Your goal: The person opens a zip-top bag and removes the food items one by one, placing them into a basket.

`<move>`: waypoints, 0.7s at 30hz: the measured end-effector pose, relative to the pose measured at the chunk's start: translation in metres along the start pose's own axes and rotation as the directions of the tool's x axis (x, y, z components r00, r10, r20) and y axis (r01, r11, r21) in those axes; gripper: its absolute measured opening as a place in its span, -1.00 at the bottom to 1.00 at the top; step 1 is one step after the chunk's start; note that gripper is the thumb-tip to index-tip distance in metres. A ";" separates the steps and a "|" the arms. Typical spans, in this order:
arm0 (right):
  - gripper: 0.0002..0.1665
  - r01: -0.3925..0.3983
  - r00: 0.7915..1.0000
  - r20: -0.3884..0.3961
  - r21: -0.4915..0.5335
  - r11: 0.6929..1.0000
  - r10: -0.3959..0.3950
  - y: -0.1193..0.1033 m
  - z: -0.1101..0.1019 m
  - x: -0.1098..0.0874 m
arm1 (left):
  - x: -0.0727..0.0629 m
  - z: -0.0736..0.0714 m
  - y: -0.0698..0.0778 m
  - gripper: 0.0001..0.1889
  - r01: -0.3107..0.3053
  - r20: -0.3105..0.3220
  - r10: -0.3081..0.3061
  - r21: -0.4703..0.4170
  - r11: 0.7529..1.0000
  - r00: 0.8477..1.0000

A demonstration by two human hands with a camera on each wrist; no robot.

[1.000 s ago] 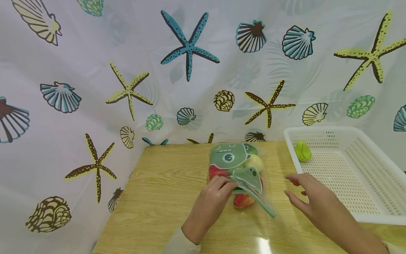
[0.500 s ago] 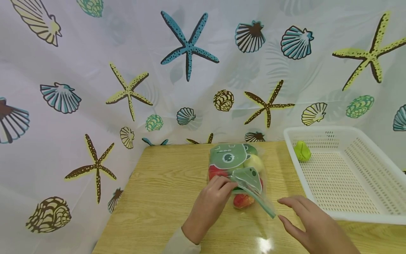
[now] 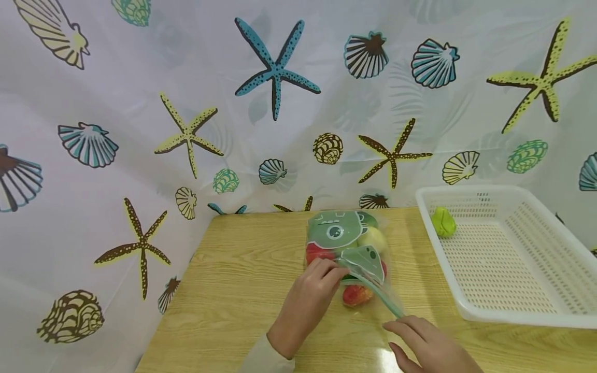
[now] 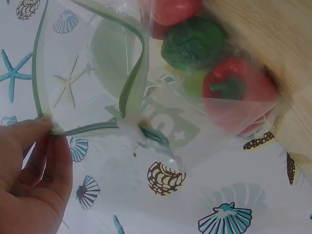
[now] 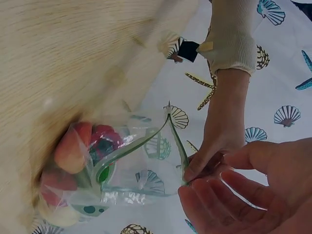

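A clear zip-top bag [image 3: 336,233] with green animal print lies on the table, filled with produce. Through its plastic show a red bell pepper [image 4: 243,90], a dark green vegetable [image 4: 192,44], a pale yellow round fruit [image 3: 373,239] and a red-orange fruit [image 3: 357,295]. My left hand [image 3: 312,292] pinches the bag's green zip edge [image 4: 35,78] between thumb and fingers; the mouth gapes in the left wrist view. At the other end of that edge, my right hand [image 3: 431,344] has its fingertips right at the corner, thumb held apart from the fingers.
A white slotted plastic basket [image 3: 466,305] stands at the right, holding one yellow-green lumpy fruit or vegetable [image 3: 443,223]. Behind the wooden table [image 3: 233,295] hangs a white sheet [image 3: 298,140] printed with shells and starfish, which also covers the left side.
My right hand has come from beside the basket, down and left, to the bag's free corner. My left hand keeps its pinch on the bag, unmoved.
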State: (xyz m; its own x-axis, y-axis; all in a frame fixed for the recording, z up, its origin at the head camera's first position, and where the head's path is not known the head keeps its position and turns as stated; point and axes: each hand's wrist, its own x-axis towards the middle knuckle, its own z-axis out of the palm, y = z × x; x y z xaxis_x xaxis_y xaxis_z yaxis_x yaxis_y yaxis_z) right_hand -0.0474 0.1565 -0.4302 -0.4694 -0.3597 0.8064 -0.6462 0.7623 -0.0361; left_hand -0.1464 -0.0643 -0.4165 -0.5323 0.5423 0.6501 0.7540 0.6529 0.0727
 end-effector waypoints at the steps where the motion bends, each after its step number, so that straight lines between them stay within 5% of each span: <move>1: -0.43 0.010 1.000 -0.004 -0.003 1.000 -0.010 -0.003 0.003 0.001 | 0.000 0.000 0.000 -0.80 0.001 0.001 -0.001 0.004 1.000 1.000; 13: -0.31 -0.005 0.992 0.127 -0.027 1.000 0.008 -0.021 0.040 0.019 | 0.001 0.002 0.000 -0.75 -0.010 -0.019 0.011 0.036 0.999 1.000; 18: -0.80 0.001 0.987 0.158 -0.059 0.998 0.009 -0.021 0.051 0.026 | 0.001 0.002 -0.001 -0.75 -0.013 -0.027 0.014 0.040 0.999 1.000; 21: -0.47 -0.005 0.985 0.171 -0.113 0.994 0.024 -0.023 0.058 0.029 | 0.000 0.002 -0.002 -0.75 -0.018 -0.029 0.019 0.041 0.999 0.999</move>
State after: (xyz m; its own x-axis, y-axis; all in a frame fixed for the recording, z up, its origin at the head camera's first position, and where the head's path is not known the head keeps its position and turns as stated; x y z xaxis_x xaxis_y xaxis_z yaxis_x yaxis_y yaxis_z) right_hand -0.0814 0.0974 -0.4399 -0.5804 -0.4279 0.6929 -0.5721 0.8197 0.0269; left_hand -0.1487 -0.0641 -0.4180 -0.5065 0.5388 0.6731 0.7467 0.6645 0.0300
